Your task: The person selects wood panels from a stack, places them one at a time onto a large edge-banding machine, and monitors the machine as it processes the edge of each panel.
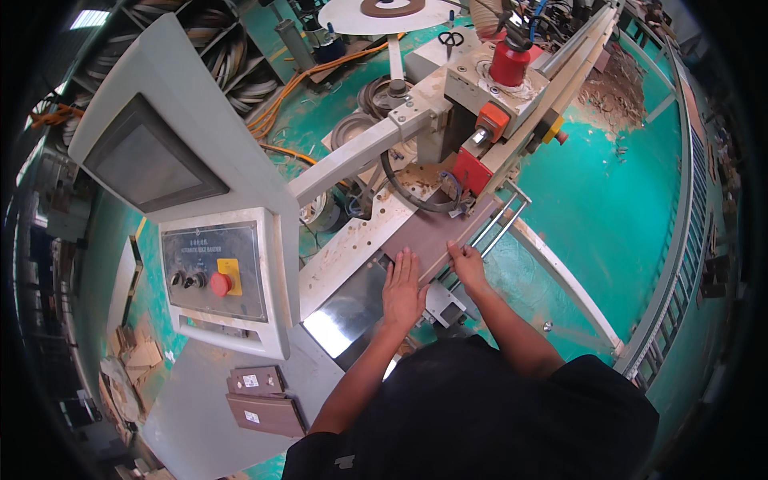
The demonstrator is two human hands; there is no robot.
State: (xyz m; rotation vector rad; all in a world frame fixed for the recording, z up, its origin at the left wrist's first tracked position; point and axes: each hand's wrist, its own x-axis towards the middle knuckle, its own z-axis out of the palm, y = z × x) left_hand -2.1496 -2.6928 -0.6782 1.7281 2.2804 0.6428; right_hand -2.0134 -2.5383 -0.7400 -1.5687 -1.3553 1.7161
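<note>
A brown board (424, 234) lies on the bed of an edge banding machine, its far end under the machine's head by a red block (472, 171). My left hand (403, 292) rests flat on the near part of the board, fingers stretched out. At the board's right edge my right hand (467, 268) is closed, thumb and fingers gripping the edge strip. Beneath the right hand, metal guide rods (498, 226) stick out from the machine. What the right fingertips do under the edge is hidden.
A control panel (216, 268) with a red stop button and dark screen (152, 160) stands at the left. Several brown boards with white labels (264, 410) lie on the grey table (192, 400). A roller conveyor (670, 320) runs along the right. Wood shavings (616, 88) heap at the far right.
</note>
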